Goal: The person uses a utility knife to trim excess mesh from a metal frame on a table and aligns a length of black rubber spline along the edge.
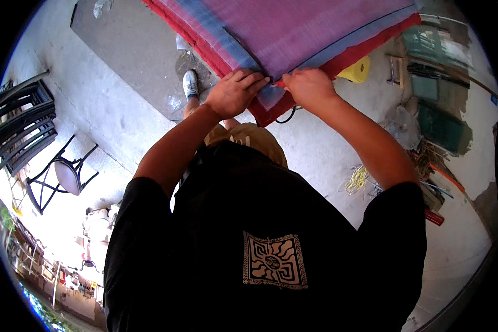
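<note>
A sheet of translucent purple and blue cloth lies over red cloth, whose frayed edge shows along both sides. My left hand is at the near corner, its fingers bent and pressed together on the cloth. Facing it, my right hand is closed around a small red tool, mostly hidden in the fingers, with its tip toward the left fingertips. A thin dark strip slants across the blue border to the left fingers; whether it is a cut or a separate piece I cannot tell.
Black chairs are stacked at the left, with a single chair nearby. A yellow object stands under the right edge of the cloth. Yellow cord, a clear plastic bag and glass panes are at the right.
</note>
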`<state>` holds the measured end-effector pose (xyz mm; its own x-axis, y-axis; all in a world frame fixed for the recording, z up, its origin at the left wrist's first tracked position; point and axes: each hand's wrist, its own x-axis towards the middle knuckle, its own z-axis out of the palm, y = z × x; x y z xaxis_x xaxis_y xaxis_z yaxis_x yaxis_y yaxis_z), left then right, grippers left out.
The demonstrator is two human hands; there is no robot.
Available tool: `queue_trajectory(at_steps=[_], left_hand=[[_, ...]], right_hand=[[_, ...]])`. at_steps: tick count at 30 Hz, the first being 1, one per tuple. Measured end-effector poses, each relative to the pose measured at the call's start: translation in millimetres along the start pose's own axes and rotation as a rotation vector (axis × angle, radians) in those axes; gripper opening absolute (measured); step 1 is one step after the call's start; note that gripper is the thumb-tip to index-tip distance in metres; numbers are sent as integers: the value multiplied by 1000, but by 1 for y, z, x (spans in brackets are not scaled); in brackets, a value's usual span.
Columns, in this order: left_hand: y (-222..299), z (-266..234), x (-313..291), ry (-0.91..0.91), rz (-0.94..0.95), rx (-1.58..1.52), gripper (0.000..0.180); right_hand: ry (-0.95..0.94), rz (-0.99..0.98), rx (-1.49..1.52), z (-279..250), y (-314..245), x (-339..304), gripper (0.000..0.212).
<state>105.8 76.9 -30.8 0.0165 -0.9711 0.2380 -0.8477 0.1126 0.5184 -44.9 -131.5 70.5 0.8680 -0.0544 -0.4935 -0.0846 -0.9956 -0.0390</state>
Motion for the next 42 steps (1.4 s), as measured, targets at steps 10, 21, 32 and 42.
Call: queue_trajectory(at_steps=[10, 21, 32, 42], left_hand=[[-5, 3, -2, -3, 15, 9, 53], [-2, 1, 2, -7, 14, 11, 58], [-2, 6, 1, -3, -8, -29, 58], [-5, 14, -8, 56, 5, -81, 56]], right_hand=[[-51, 414, 268, 23, -34, -29, 31], [-70, 547, 385, 17, -52, -30, 35], [-63, 566, 410, 20, -60, -15, 34], [-55, 618, 460, 26, -70, -2, 37]])
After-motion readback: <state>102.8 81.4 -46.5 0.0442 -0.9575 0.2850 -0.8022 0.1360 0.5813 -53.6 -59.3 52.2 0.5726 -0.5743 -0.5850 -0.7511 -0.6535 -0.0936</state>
